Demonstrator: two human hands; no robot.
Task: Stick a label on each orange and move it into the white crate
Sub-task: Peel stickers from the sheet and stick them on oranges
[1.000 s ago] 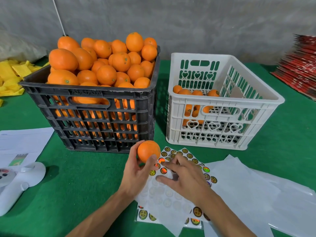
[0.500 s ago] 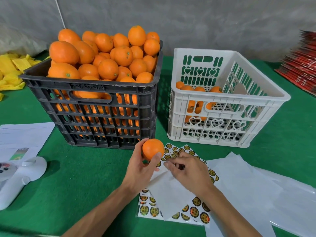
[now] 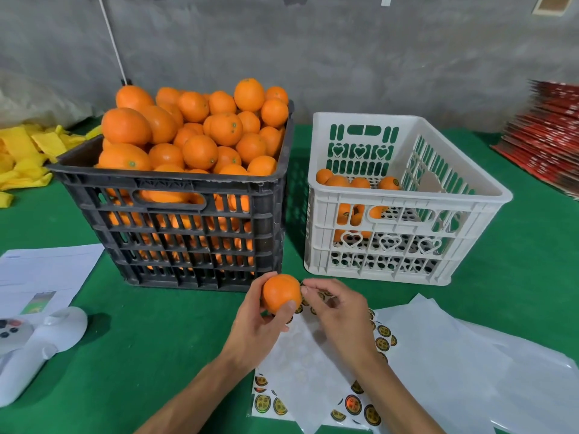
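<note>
Left hand [image 3: 255,327] round smooth orange [image 3: 281,292] (right hand [image 3: 340,314] beside)

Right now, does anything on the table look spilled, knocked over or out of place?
Nothing spilled or tipped. The black crate is heaped above its rim with oranges, so a top one could roll off. Both crates stand upright. The left hand holds an orange; the right hand pinches at its side.
</note>
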